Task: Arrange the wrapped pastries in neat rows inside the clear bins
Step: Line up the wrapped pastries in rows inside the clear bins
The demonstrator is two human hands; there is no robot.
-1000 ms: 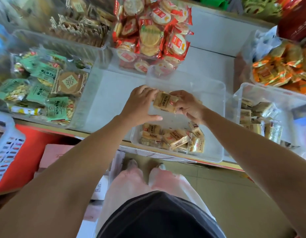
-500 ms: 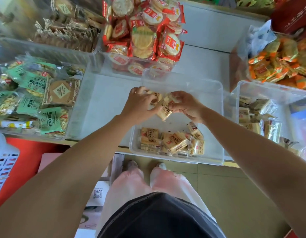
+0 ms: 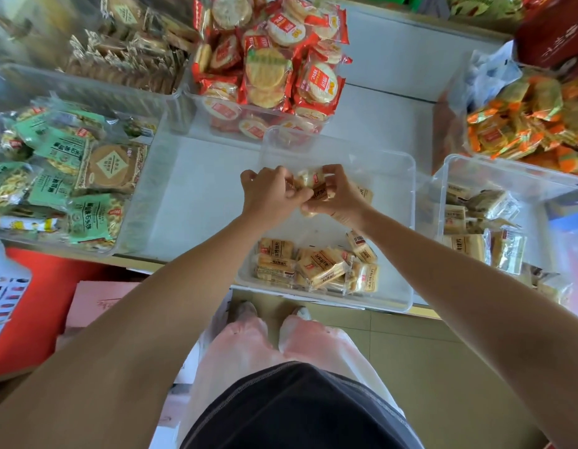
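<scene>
A clear bin (image 3: 407, 222) stands at the shelf's front edge. Several wrapped tan pastries (image 3: 316, 265) lie jumbled along its near wall. Over the bin's middle, my left hand (image 3: 269, 194) and my right hand (image 3: 337, 197) meet and together grip a small bunch of wrapped pastries (image 3: 312, 184). Fingers of both hands curl round the packs, hiding most of them. One more pack (image 3: 365, 194) shows just past my right hand.
A second clear bin (image 3: 449, 176) at the right holds more tan packs. Bins of green-labelled snacks (image 3: 70, 186), red-wrapped rice crackers (image 3: 271, 69) and orange packs (image 3: 521, 124) surround it. Bare white shelf (image 3: 196, 196) lies left of the bin. A red crate (image 3: 38, 315) sits below.
Both hands have closed together round the packs; the single pastry held level a second ago is now bunched with others between them. The camera view has shifted slightly.
</scene>
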